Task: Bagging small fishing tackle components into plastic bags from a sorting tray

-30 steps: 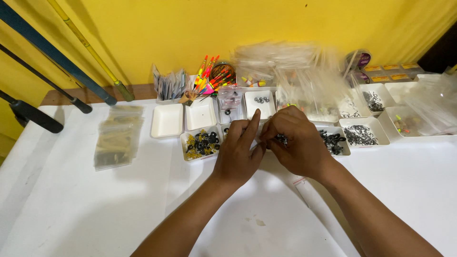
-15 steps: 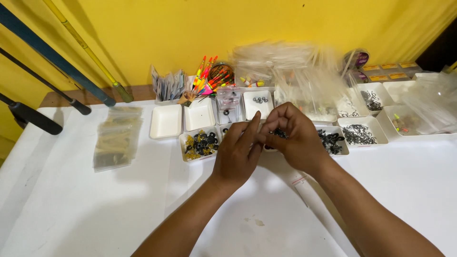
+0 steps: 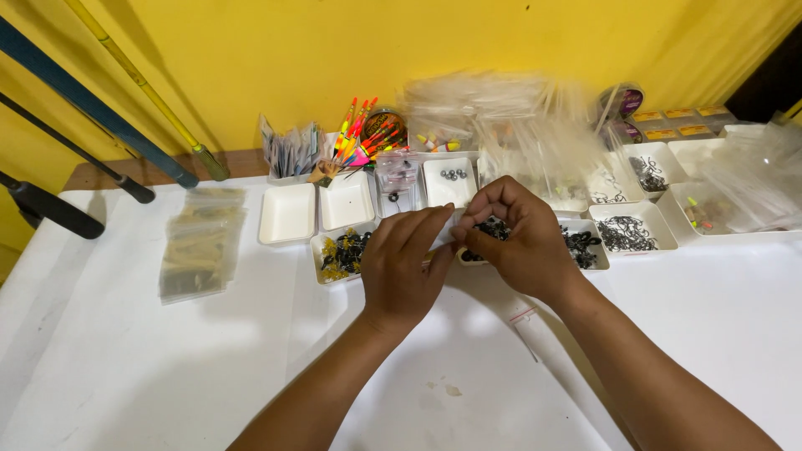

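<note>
What you pinch between your fingertips is almost wholly hidden: only a sliver of something small and pale shows where your left hand [image 3: 407,266] and your right hand [image 3: 516,242] meet, and you cannot tell what it is. The heap of clear plastic bags [image 3: 501,125] at the back is blurred, and the dark poles [image 3: 75,159] at the left are cut off by the frame.

That hidden small item [image 3: 457,230] sits right at the meeting of your two hands, just above the white square tray of small black pieces [image 3: 493,234], which your right hand partly covers. The white tray of yellow and black bits [image 3: 341,253] lies just beside your left hand.

Your hands are together, thumbs and forefingers closed on the item. Your left fingers stretch forward and to the right, knuckles up; your right hand curls over with its fingers bent down. Both forearms come up from the bottom edge over the white tabletop [image 3: 125,359], converging toward the trays. A stack of flat clear packets [image 3: 199,250] lies well apart at the left.
</note>
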